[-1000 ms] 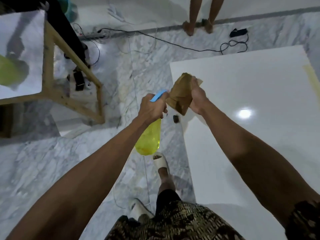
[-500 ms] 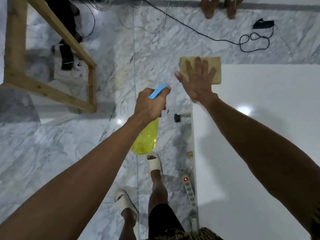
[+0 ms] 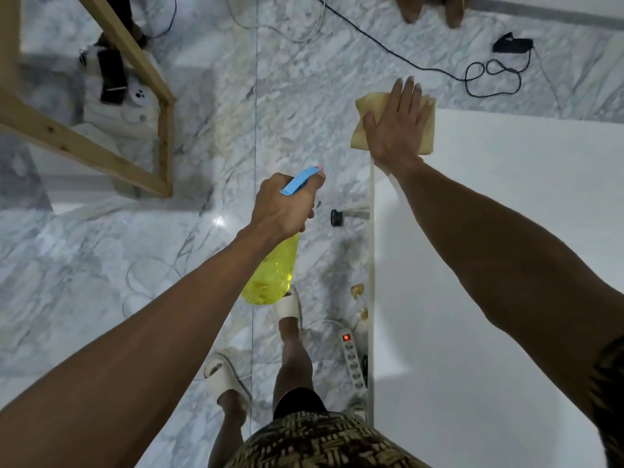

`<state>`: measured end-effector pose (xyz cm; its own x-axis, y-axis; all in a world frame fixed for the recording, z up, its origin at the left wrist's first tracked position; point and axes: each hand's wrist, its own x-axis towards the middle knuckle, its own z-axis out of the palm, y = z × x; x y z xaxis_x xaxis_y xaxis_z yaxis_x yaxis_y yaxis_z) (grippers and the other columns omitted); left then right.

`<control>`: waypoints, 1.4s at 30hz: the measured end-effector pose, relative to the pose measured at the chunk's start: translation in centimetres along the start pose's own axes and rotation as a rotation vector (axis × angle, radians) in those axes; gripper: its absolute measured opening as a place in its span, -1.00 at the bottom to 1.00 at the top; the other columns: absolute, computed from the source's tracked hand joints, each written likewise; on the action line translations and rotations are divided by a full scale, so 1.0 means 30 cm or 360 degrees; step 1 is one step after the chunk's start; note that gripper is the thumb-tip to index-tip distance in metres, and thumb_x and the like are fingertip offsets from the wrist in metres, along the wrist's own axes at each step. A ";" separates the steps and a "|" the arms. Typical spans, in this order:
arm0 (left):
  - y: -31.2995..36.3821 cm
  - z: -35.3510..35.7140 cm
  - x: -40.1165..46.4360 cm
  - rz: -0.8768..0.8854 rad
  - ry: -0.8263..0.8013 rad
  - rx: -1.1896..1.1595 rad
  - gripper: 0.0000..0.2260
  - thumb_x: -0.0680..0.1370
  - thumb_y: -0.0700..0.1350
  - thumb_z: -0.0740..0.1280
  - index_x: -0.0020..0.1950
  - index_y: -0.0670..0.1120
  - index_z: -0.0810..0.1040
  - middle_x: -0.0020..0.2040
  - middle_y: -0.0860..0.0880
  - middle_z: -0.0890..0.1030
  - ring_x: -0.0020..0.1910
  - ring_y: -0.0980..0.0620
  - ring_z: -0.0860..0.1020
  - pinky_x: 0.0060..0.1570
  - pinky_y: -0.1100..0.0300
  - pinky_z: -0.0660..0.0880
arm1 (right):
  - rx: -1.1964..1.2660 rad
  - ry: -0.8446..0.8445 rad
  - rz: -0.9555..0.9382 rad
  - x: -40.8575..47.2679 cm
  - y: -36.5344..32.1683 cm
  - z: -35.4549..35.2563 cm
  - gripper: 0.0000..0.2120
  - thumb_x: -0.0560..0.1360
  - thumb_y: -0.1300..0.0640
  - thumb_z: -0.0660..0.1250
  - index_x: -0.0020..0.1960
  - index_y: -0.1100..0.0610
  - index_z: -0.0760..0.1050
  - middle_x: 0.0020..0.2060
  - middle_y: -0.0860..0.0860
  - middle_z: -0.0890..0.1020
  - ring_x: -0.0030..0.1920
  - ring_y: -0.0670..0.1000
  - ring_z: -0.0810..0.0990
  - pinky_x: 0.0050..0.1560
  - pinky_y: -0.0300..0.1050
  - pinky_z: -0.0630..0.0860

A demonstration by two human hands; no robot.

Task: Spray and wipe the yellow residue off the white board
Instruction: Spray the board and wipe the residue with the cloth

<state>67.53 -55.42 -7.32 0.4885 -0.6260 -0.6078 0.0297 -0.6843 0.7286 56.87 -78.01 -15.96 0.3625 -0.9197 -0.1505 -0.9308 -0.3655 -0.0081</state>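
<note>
The white board (image 3: 506, 204) fills the right side of the head view. A tan cloth (image 3: 366, 111) lies flat on its far left corner. My right hand (image 3: 400, 126) presses on the cloth with straight, spread fingers. To the left, off the board, my left hand (image 3: 285, 206) grips a spray bottle (image 3: 273, 275) with yellow liquid and a blue trigger head. The bottle hangs over the marble floor. No yellow residue shows on the visible part of the board.
A wooden frame (image 3: 101, 143) stands at the upper left. Black cables (image 3: 489, 76) run across the marble floor beyond the board. A power strip (image 3: 353, 361) lies by the board's left edge, near my sandalled feet. Another person's feet (image 3: 432, 8) show at the top.
A second ago my right hand held the cloth bunched up in the air. It has since spread it flat on the board's corner and now presses it. The left hand keeps hold of the bottle.
</note>
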 end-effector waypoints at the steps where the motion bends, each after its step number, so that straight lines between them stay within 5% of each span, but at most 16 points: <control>1: -0.004 0.001 -0.013 0.0003 -0.0002 -0.0026 -0.47 0.65 0.18 0.37 -0.24 -0.27 0.62 -0.25 -0.25 0.70 -0.64 0.13 0.47 -0.52 0.31 0.43 | -0.0001 0.0028 -0.0005 -0.024 0.003 0.007 -0.27 0.62 -0.20 0.01 0.61 0.23 -0.07 0.61 0.18 0.00 0.61 0.17 -0.05 0.58 0.23 -0.15; 14: -0.148 0.004 -0.252 0.0146 -0.0053 -0.0012 -0.45 0.65 0.18 0.37 -0.12 -0.35 0.67 -0.24 -0.23 0.70 -0.60 0.11 0.52 -0.51 0.27 0.44 | -0.0020 0.0075 -0.0011 -0.457 0.105 0.101 -0.26 0.62 -0.22 0.03 0.61 0.23 0.00 0.61 0.18 0.06 0.61 0.18 0.00 0.58 0.22 -0.13; 22: -0.416 -0.018 -0.619 0.0273 -0.0174 0.0078 -0.49 0.65 0.18 0.37 -0.28 -0.22 0.63 -0.25 -0.23 0.72 -0.61 0.08 0.52 -0.49 0.27 0.45 | 0.0003 0.0017 0.0043 -1.015 0.209 0.175 -0.25 0.61 -0.20 0.05 0.61 0.24 -0.04 0.61 0.20 0.02 0.61 0.20 -0.04 0.58 0.25 -0.14; 29: -0.672 0.031 -0.931 0.0268 -0.0270 0.0175 -0.46 0.64 0.19 0.37 -0.25 -0.26 0.66 -0.28 -0.21 0.72 -0.60 0.06 0.51 -0.45 0.23 0.49 | 0.0018 0.0012 0.0060 -1.515 0.300 0.245 -0.19 0.55 -0.27 -0.14 0.61 0.25 -0.01 0.60 0.22 0.06 0.60 0.23 0.00 0.58 0.25 -0.15; 42: -1.063 0.185 -1.538 0.0363 -0.0379 0.0213 -0.44 0.65 0.19 0.36 -0.23 -0.30 0.66 -0.27 -0.22 0.72 -0.58 0.07 0.53 -0.45 0.28 0.50 | 0.0001 -0.0018 0.0071 -2.332 0.459 0.380 -0.24 0.62 -0.21 0.04 0.61 0.25 -0.04 0.61 0.21 0.02 0.61 0.21 -0.04 0.57 0.25 -0.18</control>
<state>39.21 -6.79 -4.26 0.2519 -0.8270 -0.5025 -0.1791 -0.5501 0.8156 18.16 -17.07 -16.80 0.3199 -0.9335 -0.1621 -0.9461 -0.3239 -0.0018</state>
